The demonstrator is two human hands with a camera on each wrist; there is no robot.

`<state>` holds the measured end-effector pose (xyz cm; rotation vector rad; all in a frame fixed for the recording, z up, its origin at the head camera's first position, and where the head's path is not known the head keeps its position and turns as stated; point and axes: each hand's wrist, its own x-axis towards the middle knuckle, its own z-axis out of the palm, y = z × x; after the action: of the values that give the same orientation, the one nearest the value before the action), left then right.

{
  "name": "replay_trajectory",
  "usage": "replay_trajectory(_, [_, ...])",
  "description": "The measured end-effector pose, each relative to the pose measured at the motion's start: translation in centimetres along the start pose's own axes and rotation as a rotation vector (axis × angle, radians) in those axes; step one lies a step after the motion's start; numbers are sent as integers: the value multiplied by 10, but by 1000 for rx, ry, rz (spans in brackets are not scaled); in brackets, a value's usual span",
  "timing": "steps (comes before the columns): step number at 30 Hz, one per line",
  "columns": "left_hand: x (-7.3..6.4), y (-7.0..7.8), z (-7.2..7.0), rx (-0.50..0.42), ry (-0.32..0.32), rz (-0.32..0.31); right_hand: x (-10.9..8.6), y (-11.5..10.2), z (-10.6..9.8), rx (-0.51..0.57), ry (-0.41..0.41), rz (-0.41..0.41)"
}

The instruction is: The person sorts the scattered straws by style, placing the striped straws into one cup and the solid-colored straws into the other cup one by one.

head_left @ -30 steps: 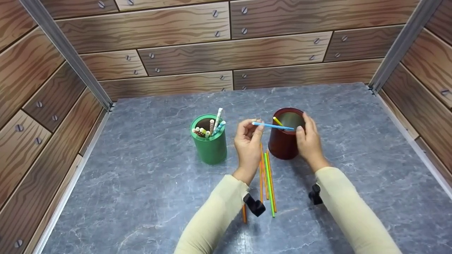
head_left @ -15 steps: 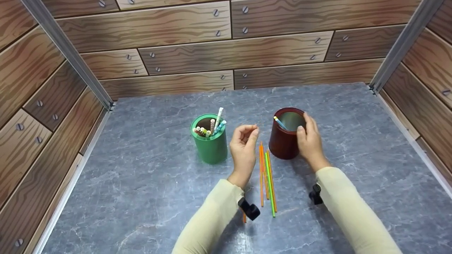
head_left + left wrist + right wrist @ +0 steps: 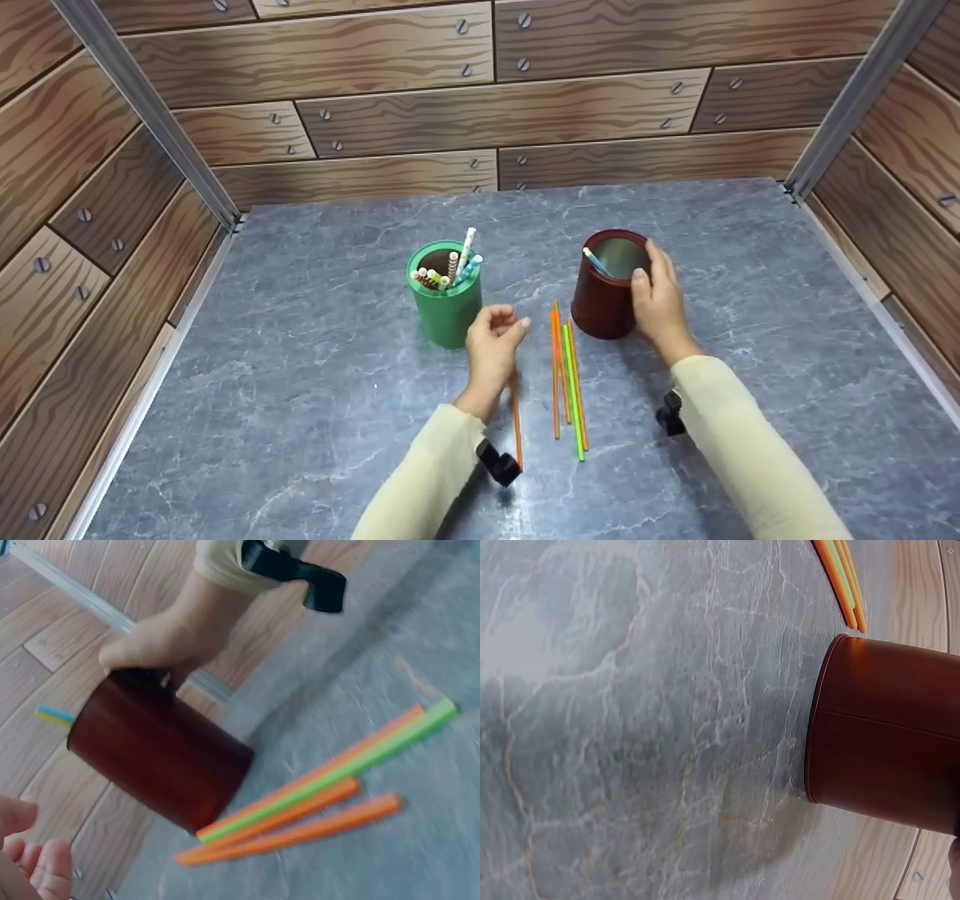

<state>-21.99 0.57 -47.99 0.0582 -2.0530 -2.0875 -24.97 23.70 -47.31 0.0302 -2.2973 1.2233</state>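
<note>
My right hand [image 3: 660,300] holds the dark red cup [image 3: 602,307] by its right side near the rim, thumb towards me. Inside that cup lean a blue straw [image 3: 598,262] and a yellow one, their ends showing together in the left wrist view. My left hand [image 3: 492,349] hovers over the table in front of the green cup [image 3: 448,319], fingers loosely curled with nothing between them. Just below it lies a single orange straw [image 3: 516,420], its upper end hidden by the hand. Several orange straws [image 3: 556,390] and a green straw [image 3: 572,390] lie side by side between the cups.
The green cup holds several patterned paper straws [image 3: 465,251] standing at a slant. Wood-patterned walls [image 3: 397,112] enclose the grey marbled table [image 3: 300,315] at the back and sides, with metal posts [image 3: 172,142] in the corners.
My left hand let go of the blue straw, which dropped into the red cup. It then moved left and towards me, uncovering more of the single orange straw. My right hand stayed on the cup.
</note>
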Motion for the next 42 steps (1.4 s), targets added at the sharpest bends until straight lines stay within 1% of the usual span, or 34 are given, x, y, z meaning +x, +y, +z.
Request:
replay_trajectory(4, [-6, -13, -10, 98, -30, -42, 0, 0, 0, 9, -2, -10])
replay_trajectory(8, [-15, -25, -18, 131, -68, -96, 0, 0, -1, 17, -6, -7])
replay_trajectory(11, [-19, -32, -22, 168, -97, -144, 0, -1, -1, 13, -6, -1])
replay_trajectory(14, [-20, -35, -26, 282, -121, -165, 0, -2, 0, 7, -3, 2])
replay_trajectory(17, [-21, -38, -28, 382, -146, -168, 1, -2, 0, -1, 0, 4])
replay_trajectory(19, [-21, -39, -29, 421, -167, -167, 1, -2, 0, -3, -1, 5])
replay_trajectory(24, [-19, -37, -28, 512, -216, -156, 1, -1, 0, -8, -7, 6])
replay_trajectory(28, [-16, -37, -25, 611, -235, -150, 0, 0, 0, -12, -15, 11])
replay_trajectory(30, [-15, -36, -23, 654, -241, -126, 0, 1, 0, -14, -17, 9])
replay_trajectory(34, [-13, -36, -22, 733, -250, -36, 0, 1, 0, -9, -11, 5])
replay_trajectory(37, [-11, -35, -21, 788, -261, 18, 0, 2, 0, -9, -16, 7])
replay_trajectory(42, [-7, -32, -20, 854, -307, 28, 0, 2, 0, -11, -19, 4])
